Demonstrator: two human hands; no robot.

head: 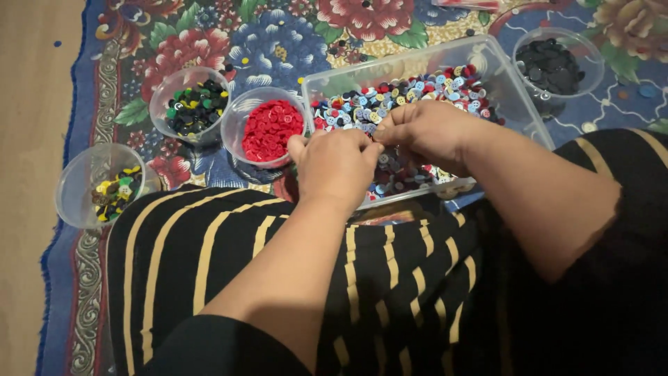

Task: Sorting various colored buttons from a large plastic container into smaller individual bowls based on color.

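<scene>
While both hands worked together over the near edge of the clear rectangular tray point(501, 76), the left hand point(336, 167) was curled with its fingers drawn in, its fingertips meeting those of the right hand point(424, 132). The right hand was likewise bunched, thumb and fingers pressed together in a pinch. Whether a button sat between the fingertips could not be determined, as the contact point was too small and shaded.

The tray lay on the floral rug point(292, 35), directly beyond the person's lap, and held the mixed buttons point(390, 97) in red, blue, white and yellow, heaped mainly along its far and middle portions. Both hands hovered just above this heap.

Four round clear cups stood around the tray. The cup of red buttons point(270, 127) stood just beside the tray's left end, nearest the left hand. The cup of black, green and yellow buttons point(191, 104) touched or nearly touched it on the left. A third cup of yellow and green buttons point(101, 186) stood further left, at the rug's border. The cup of dark buttons point(554, 64) stood beyond the tray's right end.

The striped black and yellow garment point(278, 278) covered the lap in the foreground.
</scene>
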